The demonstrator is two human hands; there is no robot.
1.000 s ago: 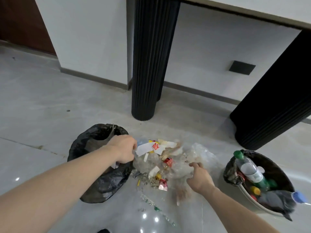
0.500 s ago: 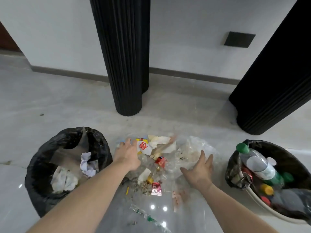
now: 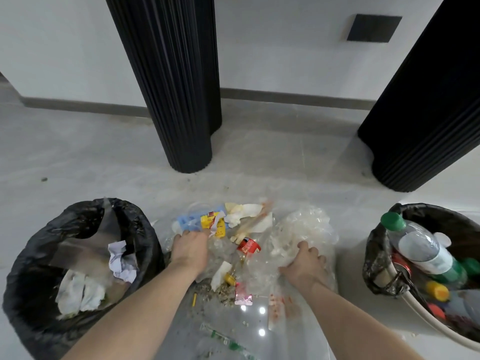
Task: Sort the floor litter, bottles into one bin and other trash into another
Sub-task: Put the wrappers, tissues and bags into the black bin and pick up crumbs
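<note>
From the head camera, half a second ago the right hand had its fingers spread flat over the clear plastic bag. Now those fingers are curled down and grip the crinkly bag. The left hand was reaching with open fingers; now it has come down on the litter pile, fingers bent at the blue and yellow wrappers. I cannot tell if it holds one.

Both arms reach forward from the bottom of the view, palms down.

The pile lies on the grey floor between the two bins. The left bin has a black bag with crumpled paper inside. The right bin holds bottles, and a green-capped bottle sticks out on top. A small red can lies between the hands.
</note>
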